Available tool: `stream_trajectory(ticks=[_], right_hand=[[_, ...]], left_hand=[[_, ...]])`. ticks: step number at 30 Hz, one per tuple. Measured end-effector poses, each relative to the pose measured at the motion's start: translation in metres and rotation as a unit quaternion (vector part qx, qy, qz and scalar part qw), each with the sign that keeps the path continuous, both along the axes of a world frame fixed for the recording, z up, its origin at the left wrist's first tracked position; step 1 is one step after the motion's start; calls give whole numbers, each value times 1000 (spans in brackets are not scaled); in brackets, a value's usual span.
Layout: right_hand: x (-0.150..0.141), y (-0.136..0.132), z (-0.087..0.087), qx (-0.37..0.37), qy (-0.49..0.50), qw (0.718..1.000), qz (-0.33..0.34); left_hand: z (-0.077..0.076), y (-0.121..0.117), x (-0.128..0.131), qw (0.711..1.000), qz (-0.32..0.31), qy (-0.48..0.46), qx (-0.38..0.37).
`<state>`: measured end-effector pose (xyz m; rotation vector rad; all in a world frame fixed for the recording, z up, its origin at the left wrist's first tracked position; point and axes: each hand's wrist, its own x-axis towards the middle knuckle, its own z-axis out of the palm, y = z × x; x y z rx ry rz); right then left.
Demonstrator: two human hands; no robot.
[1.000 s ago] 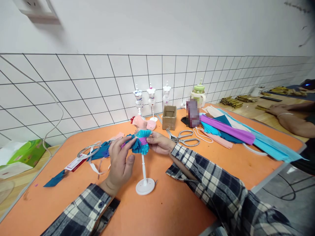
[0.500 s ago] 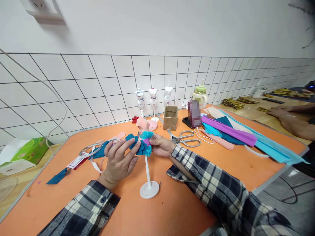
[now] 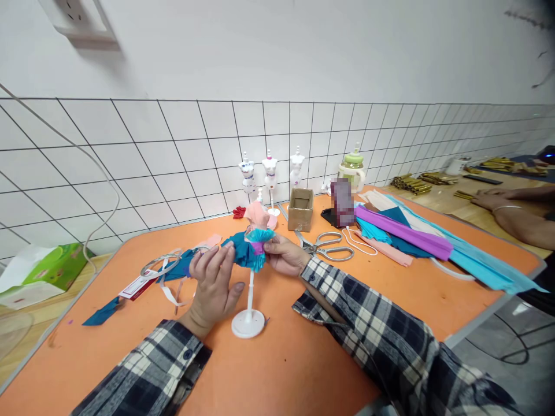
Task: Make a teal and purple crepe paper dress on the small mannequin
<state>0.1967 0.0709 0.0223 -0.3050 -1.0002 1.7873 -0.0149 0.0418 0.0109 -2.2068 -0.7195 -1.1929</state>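
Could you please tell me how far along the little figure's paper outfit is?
Pink paper, a light-blue ruffle and a purple band already look in place. In hand is the dark blue paper, at the left hand's fingertips, while the right hand pinches beside the band. Settling that blue piece, which sticks out sideways, seems left.

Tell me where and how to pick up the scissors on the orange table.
Take the scissors by the handle loops, probably best from the right and above: they lie flat with the loops facing right, while the blade end lies left, near the cardboard box.
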Motion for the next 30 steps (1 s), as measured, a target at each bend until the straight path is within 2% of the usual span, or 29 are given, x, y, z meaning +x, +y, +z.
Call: stream_trajectory(ticks=[3,6,8,12,15,17,21,23,24,27,30], right_hand=[[0,5,5,-6,28,997,-78],[2,6,12,-7,38,988,-152],[3,4,17,-5,25,986,-163],[0,1,18,-27,-4,992,-126],[-3,1,13,-69,-13,994,-83],[-5,3,7,-91,-17,994,-66],[-9,3,-6,-128,-31,989,-74],[-12,0,-14,-149,-41,985,-80],[-13,-2,-17,-161,-48,983,-80],[-16,-8,-25,-187,-74,978,-62],[-16,-10,-28,-187,-83,978,-43]], left_hand=[[-2,7,-1,993,13,-81,-80],[-2,14,-3,974,23,-152,-165],[-4,19,-5,957,7,-180,-227],[-13,25,-7,903,-56,-239,-353],[-18,28,-7,849,-90,-320,-411],[-19,31,-7,801,-119,-368,-457],[-19,33,-5,644,-201,-402,-619],[-18,31,1,584,-230,-410,-662],[-17,28,4,570,-236,-423,-664],[-12,21,12,555,-230,-467,-649],[-6,17,13,529,-224,-486,-659]])
